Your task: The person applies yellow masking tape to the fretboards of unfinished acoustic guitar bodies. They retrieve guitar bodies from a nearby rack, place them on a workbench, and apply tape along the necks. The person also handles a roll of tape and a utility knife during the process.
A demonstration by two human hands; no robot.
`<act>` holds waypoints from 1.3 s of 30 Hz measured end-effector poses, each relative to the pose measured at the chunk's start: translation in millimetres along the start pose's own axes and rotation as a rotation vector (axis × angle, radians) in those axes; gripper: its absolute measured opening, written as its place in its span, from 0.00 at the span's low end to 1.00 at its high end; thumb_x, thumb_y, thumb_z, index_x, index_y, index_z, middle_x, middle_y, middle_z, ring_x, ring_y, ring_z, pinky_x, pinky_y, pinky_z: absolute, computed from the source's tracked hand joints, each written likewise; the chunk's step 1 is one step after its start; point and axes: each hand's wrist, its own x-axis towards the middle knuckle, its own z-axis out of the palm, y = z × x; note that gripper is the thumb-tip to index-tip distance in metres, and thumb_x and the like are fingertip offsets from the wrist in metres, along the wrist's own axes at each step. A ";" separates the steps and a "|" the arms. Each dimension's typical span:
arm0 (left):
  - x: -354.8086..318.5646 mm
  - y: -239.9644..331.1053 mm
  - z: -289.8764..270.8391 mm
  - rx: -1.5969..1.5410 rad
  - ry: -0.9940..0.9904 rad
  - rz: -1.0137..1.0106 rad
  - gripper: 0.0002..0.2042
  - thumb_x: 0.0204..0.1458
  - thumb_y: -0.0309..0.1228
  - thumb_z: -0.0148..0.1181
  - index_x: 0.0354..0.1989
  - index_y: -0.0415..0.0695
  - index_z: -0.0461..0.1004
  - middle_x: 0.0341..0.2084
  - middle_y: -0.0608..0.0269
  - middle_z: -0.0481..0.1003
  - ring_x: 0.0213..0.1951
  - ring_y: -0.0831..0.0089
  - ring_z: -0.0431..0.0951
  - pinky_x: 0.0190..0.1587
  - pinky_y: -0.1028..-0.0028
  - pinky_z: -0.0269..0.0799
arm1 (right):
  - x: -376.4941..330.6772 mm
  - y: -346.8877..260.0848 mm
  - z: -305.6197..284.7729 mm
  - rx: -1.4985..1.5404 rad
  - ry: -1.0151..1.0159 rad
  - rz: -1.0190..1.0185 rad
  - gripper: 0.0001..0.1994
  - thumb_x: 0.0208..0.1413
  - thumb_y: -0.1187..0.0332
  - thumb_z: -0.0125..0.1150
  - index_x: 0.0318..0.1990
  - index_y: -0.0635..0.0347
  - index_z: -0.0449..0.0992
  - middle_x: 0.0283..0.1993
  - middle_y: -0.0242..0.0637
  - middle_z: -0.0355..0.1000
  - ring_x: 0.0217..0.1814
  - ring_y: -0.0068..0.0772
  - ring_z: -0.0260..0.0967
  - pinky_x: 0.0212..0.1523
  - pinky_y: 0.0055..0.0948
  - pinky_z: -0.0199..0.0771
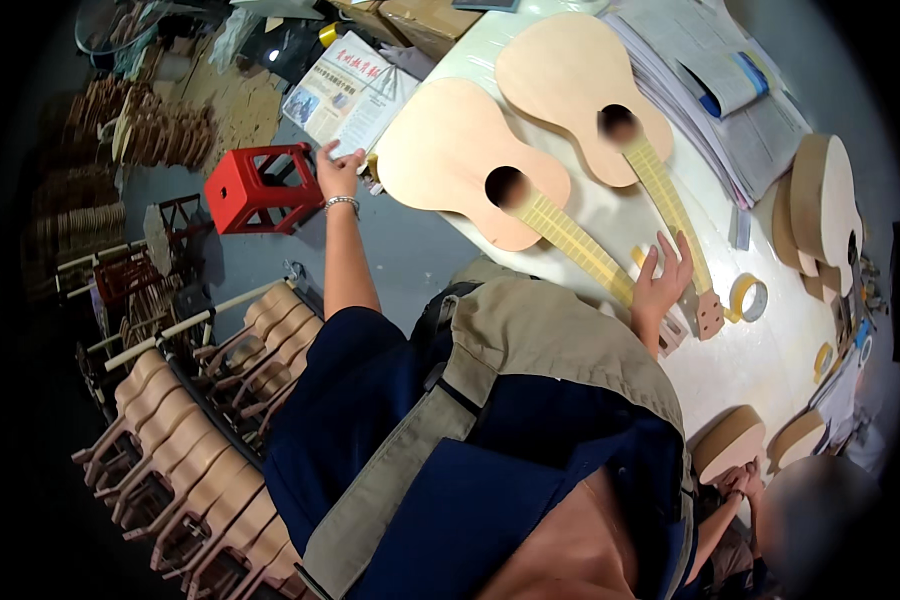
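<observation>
Two unfinished pale wooden guitars lie on the white worktable [770,370], with yellow tape along their necks. The nearer guitar [440,140] points its neck toward me, and the farther guitar [555,75] lies beside it to the right. My right hand [662,285] reaches between the two necks near their head ends, fingers spread; whether it touches either neck I cannot tell. Off the table's left edge, my left hand [338,172] is held out beside the nearer guitar's body, thumb and fingers apart and nothing visible in it. A bracelet circles that wrist.
A red stool [235,190] stands left of my left arm, below a newspaper [345,95]. Racked guitar bodies [185,440] fill the lower left. Tape rolls [748,298], stacked papers [700,120] and upright guitar bodies [828,200] are on the right. Another person's hands [740,480] hold a wooden body.
</observation>
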 end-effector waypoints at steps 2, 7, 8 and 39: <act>-1.8 -40.2 1.5 -0.051 0.032 -0.106 0.23 0.39 0.27 0.70 0.42 0.38 0.63 0.21 0.59 0.76 0.25 0.79 0.75 0.31 0.80 0.71 | 1.5 3.1 -0.5 -0.050 -0.029 -0.054 0.12 0.53 0.72 0.55 0.45 0.55 0.75 0.58 0.41 0.62 0.60 0.43 0.56 0.58 0.40 0.55; -5.6 -26.4 10.7 0.316 0.038 -0.137 0.25 0.35 0.38 0.73 0.38 0.39 0.67 0.24 0.54 0.76 0.24 0.73 0.76 0.29 0.75 0.72 | 2.8 7.0 0.2 -0.077 -0.017 -0.097 0.12 0.52 0.72 0.55 0.44 0.54 0.76 0.57 0.42 0.62 0.59 0.43 0.57 0.58 0.40 0.55; -3.7 -16.0 8.2 0.503 0.025 -0.123 0.26 0.34 0.40 0.73 0.38 0.39 0.68 0.24 0.53 0.76 0.24 0.72 0.77 0.29 0.74 0.72 | 3.0 7.3 0.4 -0.075 -0.017 -0.101 0.12 0.52 0.73 0.55 0.44 0.54 0.76 0.57 0.42 0.63 0.59 0.44 0.58 0.58 0.40 0.55; -116.4 314.7 480.6 -0.543 -0.918 -0.458 0.08 0.44 0.29 0.63 0.24 0.37 0.72 0.13 0.66 0.69 0.13 0.80 0.66 0.13 0.83 0.61 | 5.1 7.9 -4.1 0.109 0.215 0.069 0.13 0.40 0.81 0.60 0.35 0.56 0.77 0.49 0.42 0.68 0.51 0.46 0.65 0.47 0.38 0.66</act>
